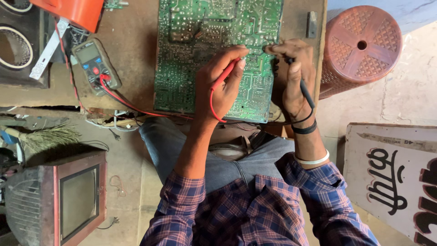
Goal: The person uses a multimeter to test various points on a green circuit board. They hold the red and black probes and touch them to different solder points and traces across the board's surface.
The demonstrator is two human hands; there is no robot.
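Nearest are plaid flannel sleeves (255, 214) in blue and maroon, rolled above the wrists, over soft grey-blue trousers (218, 168). To the near left on the dusty floor stands a small boxy television (75, 200) with a reddish casing and a dull glass screen; a straw brush (48, 135) lies beyond it. At near right leans a flat painted signboard (391, 177).

The left hand (223, 86) is closed around a slim red plastic probe (225, 75), its tip pressed to the large green circuit board (214, 50), which lies flat on the worn wooden counter (132, 50), its solder side speckled with bright metal points. The right hand (293, 75), with a black band and a white bangle at the wrist, pinches a thin black probe (306, 91) against the board's right edge.

A looping red lead (127, 104) runs left to a grey handheld multimeter (96, 66) with a round dial. At far right stands a round terracotta-coloured plastic stool (362, 45) with a lattice-patterned top.
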